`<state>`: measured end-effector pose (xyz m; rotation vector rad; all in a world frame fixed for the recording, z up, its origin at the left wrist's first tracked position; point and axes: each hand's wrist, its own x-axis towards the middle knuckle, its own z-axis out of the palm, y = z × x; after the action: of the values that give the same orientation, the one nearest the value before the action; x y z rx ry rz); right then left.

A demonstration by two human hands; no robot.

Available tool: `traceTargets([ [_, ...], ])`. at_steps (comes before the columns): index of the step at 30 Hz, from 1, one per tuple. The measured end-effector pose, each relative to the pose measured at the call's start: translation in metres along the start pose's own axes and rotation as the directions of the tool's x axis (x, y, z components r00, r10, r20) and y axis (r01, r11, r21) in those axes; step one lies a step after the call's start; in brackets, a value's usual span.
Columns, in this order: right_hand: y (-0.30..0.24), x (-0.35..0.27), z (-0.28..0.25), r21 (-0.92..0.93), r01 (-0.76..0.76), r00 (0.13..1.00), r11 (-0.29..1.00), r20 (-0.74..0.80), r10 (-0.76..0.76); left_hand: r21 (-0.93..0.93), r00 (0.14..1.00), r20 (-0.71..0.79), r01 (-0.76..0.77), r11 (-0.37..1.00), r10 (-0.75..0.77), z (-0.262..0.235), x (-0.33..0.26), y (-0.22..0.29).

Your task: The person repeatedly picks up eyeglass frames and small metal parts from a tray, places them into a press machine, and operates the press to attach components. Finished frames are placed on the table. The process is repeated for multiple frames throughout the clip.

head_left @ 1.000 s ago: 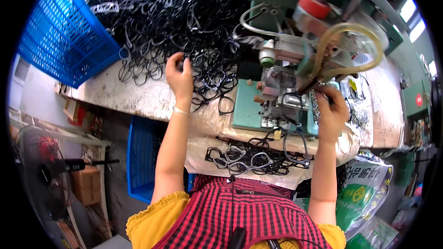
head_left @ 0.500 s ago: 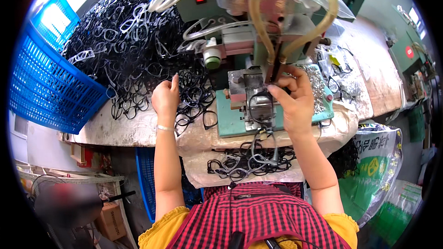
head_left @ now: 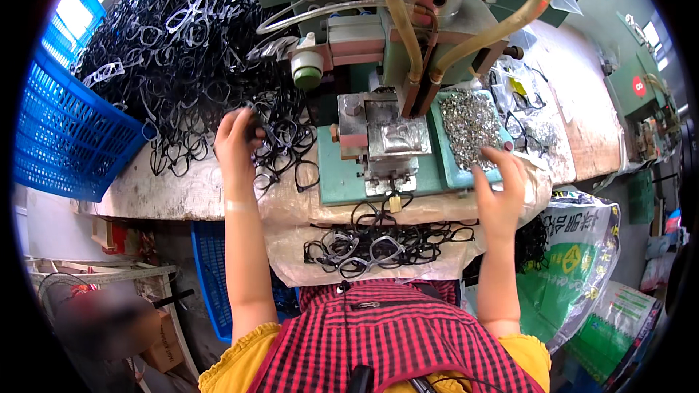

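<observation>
My left hand (head_left: 234, 147) is at the near edge of a big pile of black and clear eyeglass frames (head_left: 211, 91). Its fingers curl round a dark eyeglass frame (head_left: 254, 128), which is partly hidden and blurred. On the right, my right hand (head_left: 504, 188) is over the near right corner of a tray (head_left: 443, 151) filled with small shiny metal parts (head_left: 466, 124). Thumb and forefinger are apart there, with nothing visible between them. Between my hands stands a green press machine (head_left: 342, 175), its metal fixture (head_left: 397, 137) bare under the dark vertical head (head_left: 419, 98).
Several eyeglass frames (head_left: 378, 251) lie on the covered ledge in front of the machine. A blue basket (head_left: 76, 131) leans at the far left. Two yellowish hoses (head_left: 459, 51) loop down to the press head. A printed plastic sack (head_left: 575, 262) stands at the lower right.
My right hand has left the press head and moved right to the metal parts. An eyeglass frame is gone from the fixture and lies in front. My left hand has closed on a frame.
</observation>
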<state>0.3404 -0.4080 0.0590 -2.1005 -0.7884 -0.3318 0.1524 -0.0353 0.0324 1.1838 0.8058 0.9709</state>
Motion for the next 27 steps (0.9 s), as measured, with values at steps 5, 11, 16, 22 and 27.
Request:
traceTargets([
  [5,0.043,-0.008,0.017,-0.305,0.04,0.991,0.952,-0.106,-0.075,-0.364,0.648,0.264,-0.619,0.696,0.714,0.041,-0.101,0.042],
  [11,0.03,0.043,0.037,-0.252,0.104,0.984,0.962,-0.116,-0.137,-0.159,0.186,0.766,-0.872,0.462,0.616,0.107,-0.124,0.054],
  [16,0.052,0.044,0.043,-0.209,0.078,0.99,0.975,-0.102,-0.101,-0.18,0.126,0.789,-0.889,0.422,0.602,0.103,-0.117,0.058],
  [22,0.032,0.057,0.054,-0.303,0.431,0.901,0.85,0.205,-0.383,-0.212,0.165,0.727,-0.869,0.446,0.667,0.104,-0.122,0.048],
  [27,0.041,0.071,0.058,-0.182,0.384,0.923,0.905,0.06,-0.38,0.014,0.388,0.655,-0.864,0.503,0.649,0.066,-0.177,0.019],
])
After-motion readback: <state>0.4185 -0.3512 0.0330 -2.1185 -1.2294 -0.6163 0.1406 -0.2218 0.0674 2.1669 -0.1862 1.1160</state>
